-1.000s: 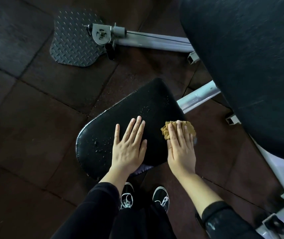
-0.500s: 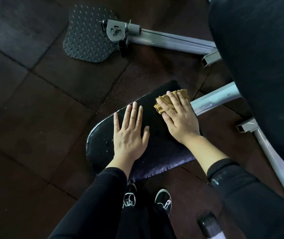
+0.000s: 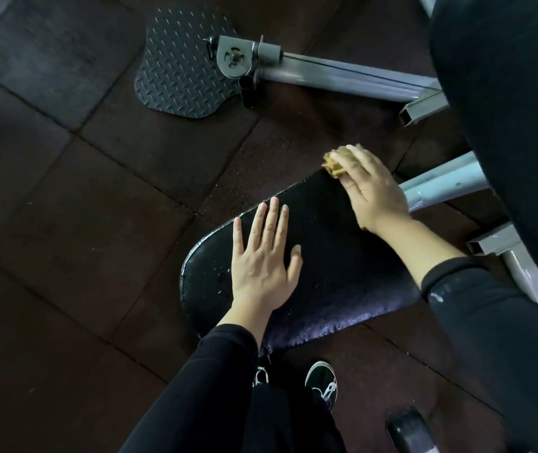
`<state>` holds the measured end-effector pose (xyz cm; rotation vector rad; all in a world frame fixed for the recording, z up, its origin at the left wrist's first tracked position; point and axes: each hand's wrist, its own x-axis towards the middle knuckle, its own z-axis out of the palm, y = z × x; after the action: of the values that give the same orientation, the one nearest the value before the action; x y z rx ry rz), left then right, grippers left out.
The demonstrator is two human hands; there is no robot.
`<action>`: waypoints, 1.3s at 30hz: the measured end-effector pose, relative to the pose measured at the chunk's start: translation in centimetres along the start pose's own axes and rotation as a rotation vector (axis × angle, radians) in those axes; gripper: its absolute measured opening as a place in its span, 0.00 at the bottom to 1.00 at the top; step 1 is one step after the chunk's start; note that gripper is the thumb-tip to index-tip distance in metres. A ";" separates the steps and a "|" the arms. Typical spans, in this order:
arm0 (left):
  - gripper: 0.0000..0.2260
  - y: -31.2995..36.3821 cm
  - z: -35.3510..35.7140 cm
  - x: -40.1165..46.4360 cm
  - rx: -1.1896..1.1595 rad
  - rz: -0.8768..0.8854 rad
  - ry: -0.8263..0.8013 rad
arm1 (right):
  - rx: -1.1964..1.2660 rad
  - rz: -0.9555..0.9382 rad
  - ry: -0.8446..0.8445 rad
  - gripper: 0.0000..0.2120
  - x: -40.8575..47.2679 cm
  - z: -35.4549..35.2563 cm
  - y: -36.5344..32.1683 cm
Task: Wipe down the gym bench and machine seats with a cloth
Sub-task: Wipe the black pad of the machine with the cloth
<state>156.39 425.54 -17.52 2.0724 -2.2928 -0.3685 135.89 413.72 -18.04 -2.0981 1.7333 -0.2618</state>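
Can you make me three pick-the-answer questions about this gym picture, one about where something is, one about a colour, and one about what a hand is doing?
1. Where is the cloth?
A. at the far edge of the seat
B. on the floor
C. on a shoe

2. What colour is the cloth?
A. blue
B. yellow-brown
C. white

3. How is the left hand?
A. in a fist
B. lifted in the air
C. lying flat on the seat

Answers:
1. A, the right hand presses it at the seat's far edge.
2. B, it looks yellow-brown against the black pad.
3. C, its fingers are straight and spread on the pad.
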 end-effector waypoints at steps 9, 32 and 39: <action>0.30 0.1 0.2 0.1 0.019 -0.004 -0.014 | -0.192 -0.007 0.003 0.23 -5.8 2.7 -5.0; 0.30 0.1 -0.1 0.2 0.035 0.000 -0.048 | -0.216 -0.088 -0.144 0.23 -0.5 2.0 -5.8; 0.30 -0.1 0.1 0.2 0.033 0.008 -0.032 | -0.164 0.125 -0.043 0.24 -2.2 0.4 -1.7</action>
<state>156.39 425.35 -17.71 2.0865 -2.3405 -0.3678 137.10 416.23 -17.44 -2.0793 1.9083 -0.0394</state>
